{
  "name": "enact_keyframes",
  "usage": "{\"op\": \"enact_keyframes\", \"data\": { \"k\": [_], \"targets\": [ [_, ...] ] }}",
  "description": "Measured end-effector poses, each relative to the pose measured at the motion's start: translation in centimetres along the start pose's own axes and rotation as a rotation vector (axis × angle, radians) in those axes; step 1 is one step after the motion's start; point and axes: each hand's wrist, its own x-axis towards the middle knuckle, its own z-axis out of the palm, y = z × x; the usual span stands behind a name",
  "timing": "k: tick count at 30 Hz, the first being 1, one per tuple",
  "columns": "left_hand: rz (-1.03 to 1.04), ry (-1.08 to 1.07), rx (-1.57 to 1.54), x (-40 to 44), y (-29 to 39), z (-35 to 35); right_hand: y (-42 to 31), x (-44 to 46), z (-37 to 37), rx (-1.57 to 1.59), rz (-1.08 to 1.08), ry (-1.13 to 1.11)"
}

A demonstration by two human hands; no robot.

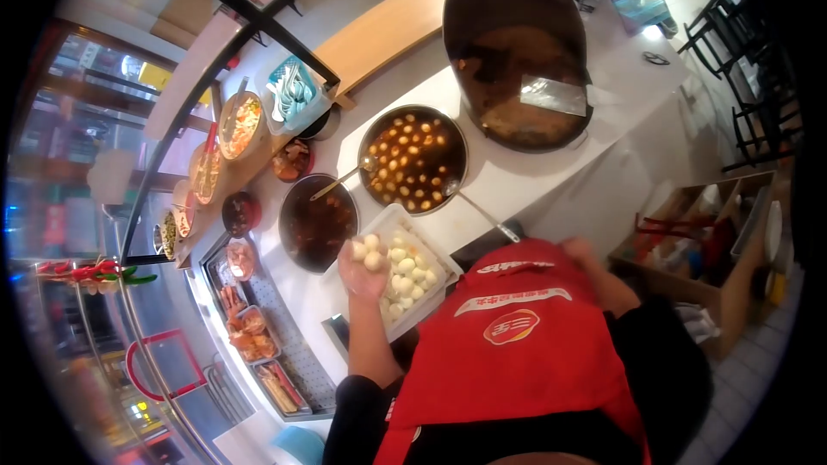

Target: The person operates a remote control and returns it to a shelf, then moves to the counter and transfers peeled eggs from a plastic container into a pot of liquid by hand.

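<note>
My left hand [363, 282] is cupped palm up with a few peeled eggs [371, 253] in it. It is at the left side of a white plastic tub [446, 269], which holds many more pale peeled eggs [407, 280]. Beyond the tub stands a large round pot [465, 142] of dark brown broth with eggs floating in it and two long-handled ladles [488, 217] resting in it. My right hand [594, 269] is beside the red apron [517, 353] at my right; its fingers are hidden behind the apron's edge.
A second pot of dark liquid [319, 237] stands left of the egg pot. A large dark pan [517, 43] holds a clear packet. Bowls of toppings [241, 125] line the left shelf. Metal trays of meat [252, 333] are at lower left, a wooden box [689, 250] at right.
</note>
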Motion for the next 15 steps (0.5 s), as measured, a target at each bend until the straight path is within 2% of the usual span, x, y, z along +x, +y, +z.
{"op": "enact_keyframes", "data": {
  "k": [2,3,6,10,12,13,15],
  "targets": [
    [-0.039,-0.037,0.15,2.1,0.1,2.4,0.0,0.1,0.0,-0.116,-0.024,0.086],
    [-0.016,0.059,0.286,3.2,-0.5,3.5,0.6,0.1,0.0,-0.114,-0.02,0.088],
    [-0.057,0.158,0.388,7.6,-3.1,5.7,2.4,-0.6,-0.7,0.138,0.068,0.086],
    [-0.121,0.184,0.415,14.1,-7.0,7.3,5.7,-2.6,-1.1,0.041,0.056,0.151],
    [-0.013,0.238,0.634,16.7,-8.9,9.2,9.5,-2.7,-1.2,-0.047,0.035,0.201],
    [-0.031,0.249,0.632,18.4,-9.8,9.5,13.3,-2.3,-0.6,-0.047,0.015,0.2],
    [-0.024,0.28,0.846,21.9,-11.4,9.5,16.6,-4.1,-0.8,-0.054,0.006,0.197]
  ]
}}
